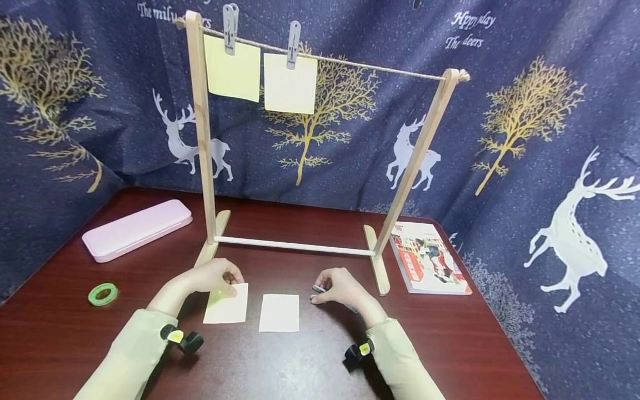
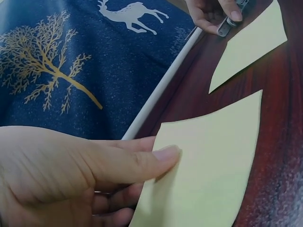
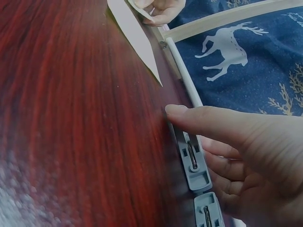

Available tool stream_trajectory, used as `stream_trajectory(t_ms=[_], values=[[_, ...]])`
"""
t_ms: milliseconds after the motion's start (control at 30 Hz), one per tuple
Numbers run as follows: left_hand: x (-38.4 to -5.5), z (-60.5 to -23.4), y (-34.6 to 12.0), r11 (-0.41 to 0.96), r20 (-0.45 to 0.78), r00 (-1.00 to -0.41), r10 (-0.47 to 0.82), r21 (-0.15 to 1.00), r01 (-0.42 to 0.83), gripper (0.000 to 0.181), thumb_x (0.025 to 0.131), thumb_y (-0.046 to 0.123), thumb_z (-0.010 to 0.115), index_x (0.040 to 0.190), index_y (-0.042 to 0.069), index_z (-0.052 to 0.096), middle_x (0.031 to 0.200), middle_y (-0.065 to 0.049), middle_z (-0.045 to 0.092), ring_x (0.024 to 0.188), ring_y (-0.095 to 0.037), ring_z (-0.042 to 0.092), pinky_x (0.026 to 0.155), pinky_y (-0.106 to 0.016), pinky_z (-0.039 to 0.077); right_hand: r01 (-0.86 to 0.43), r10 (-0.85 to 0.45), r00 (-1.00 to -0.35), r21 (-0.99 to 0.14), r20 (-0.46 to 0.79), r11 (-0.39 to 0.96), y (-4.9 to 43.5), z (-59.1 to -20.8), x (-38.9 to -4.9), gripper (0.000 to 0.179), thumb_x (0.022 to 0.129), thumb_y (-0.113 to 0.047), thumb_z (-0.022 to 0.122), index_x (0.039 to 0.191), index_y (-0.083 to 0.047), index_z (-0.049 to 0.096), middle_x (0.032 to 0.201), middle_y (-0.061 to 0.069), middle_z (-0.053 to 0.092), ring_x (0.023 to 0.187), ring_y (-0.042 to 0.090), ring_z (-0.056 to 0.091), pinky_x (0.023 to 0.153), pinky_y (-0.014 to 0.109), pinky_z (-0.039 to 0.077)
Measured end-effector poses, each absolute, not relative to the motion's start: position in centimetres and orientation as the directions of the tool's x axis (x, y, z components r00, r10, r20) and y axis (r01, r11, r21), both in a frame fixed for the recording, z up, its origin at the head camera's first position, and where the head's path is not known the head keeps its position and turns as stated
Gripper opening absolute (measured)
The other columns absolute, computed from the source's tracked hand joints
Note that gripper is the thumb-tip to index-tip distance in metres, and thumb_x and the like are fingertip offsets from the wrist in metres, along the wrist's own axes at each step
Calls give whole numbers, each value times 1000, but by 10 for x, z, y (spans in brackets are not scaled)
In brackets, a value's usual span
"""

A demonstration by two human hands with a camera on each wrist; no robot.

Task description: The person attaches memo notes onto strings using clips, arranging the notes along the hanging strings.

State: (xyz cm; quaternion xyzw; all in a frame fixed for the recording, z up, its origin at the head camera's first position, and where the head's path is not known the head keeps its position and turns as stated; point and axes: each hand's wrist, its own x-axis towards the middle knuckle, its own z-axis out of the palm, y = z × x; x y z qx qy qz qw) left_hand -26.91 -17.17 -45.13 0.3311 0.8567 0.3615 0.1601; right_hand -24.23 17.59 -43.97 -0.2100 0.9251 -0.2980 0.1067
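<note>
Yellow sheets (image 1: pixel 233 72), two, hung clipped to the rope (image 1: pixel 370 66), with two unhung: a third sheet (image 1: pixel 227 311) pinched in my left hand (image 1: pixel 214 276), a fourth sheet (image 1: pixel 279 313) on the table (image 1: pixel 300 369), and a grey clip (image 1: pixel 318 289) gripped in my right hand (image 1: pixel 343 290).

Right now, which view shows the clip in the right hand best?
The right wrist view: the clip is large there, though the right hand covers part of it. The head view shows only small bits of it; the left wrist view shows it small, near the top edge, partly covered.
</note>
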Motion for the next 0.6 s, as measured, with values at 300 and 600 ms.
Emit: stream_trajectory(t_ms=[300,600], values=[[-270,-451,-173,509,-42,-735,677,748,426,15,79,4,77,92,0,73,85,-3,73,80,-6,63,73,-23,52,-365,-476,-878,-576,-48,731,177,-439,-243,26,71,-23,86,88,-10,72,76,-3,68,66,2,57,65,21,49],[-269,-449,-174,529,-84,-760,645,766,365,17,80,4,76,95,-3,73,85,-4,73,80,-9,63,71,-22,52,-361,-469,-883,-619,-13,698,178,-438,-242,22,77,-25,83,89,-11,71,77,-4,71,67,2,61,65,20,49]])
